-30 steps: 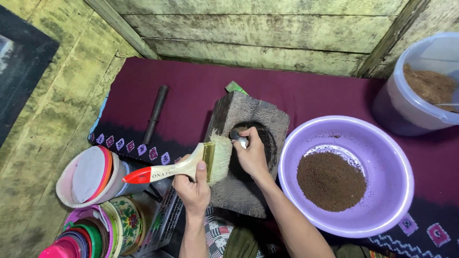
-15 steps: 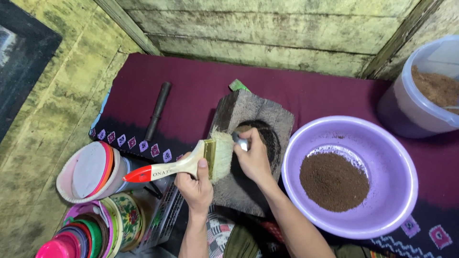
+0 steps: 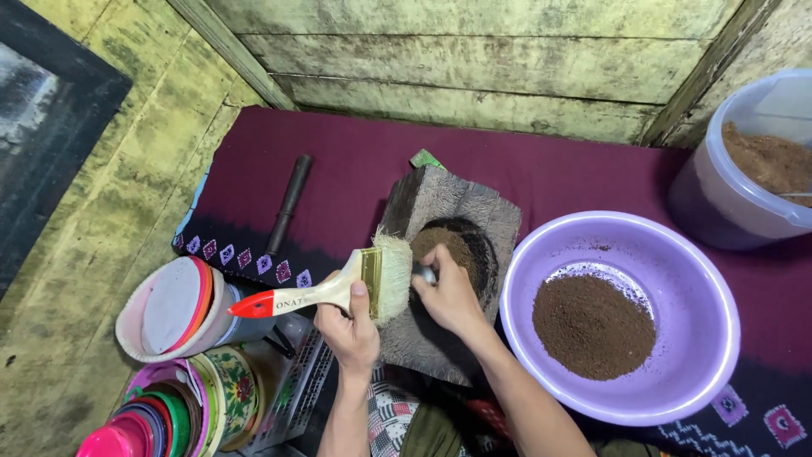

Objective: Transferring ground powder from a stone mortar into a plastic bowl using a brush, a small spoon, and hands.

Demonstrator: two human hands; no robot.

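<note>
**Brush and Spoon Held Over a Wooden Mortar Block**

At the far left, a stack of round plastic lids and plates in pink, green and purple [image 3: 156, 415] was seen low in the view, with a pale pink-rimmed tub [image 3: 173, 306] lying just above it. A dark cylindrical pestle [image 3: 286, 207] was laid on the maroon patterned cloth [image 3: 355, 169], well apart from both hands.

The left hand [image 3: 348, 332] was closed around a wide paintbrush with a cream wooden handle and red tip [image 3: 326, 292]; the fingers were wrapped fully about the handle, the thumb pressed on top near the brass ferrule. The pale bristles were held against the left edge of the rough grey wooden mortar block [image 3: 448, 279], just beside its hollow.

The right hand [image 3: 450, 296] was rested on the block, its fingers curled shut on a small metal spoon [image 3: 426, 273], of which only a short shiny part was visible. The spoon was placed at the rim of the dark hollow, where a mound of brown ground powder [image 3: 441, 245] was held. A small green scrap [image 3: 427, 159] was seen behind the block.

To the right, a round lilac plastic basin [image 3: 622, 317] was set just beside the block, with a heap of darker brown powder in its middle. At the far right, a translucent white bucket [image 3: 744, 169] of lighter brown grounds was partly cut off by the frame.
</note>
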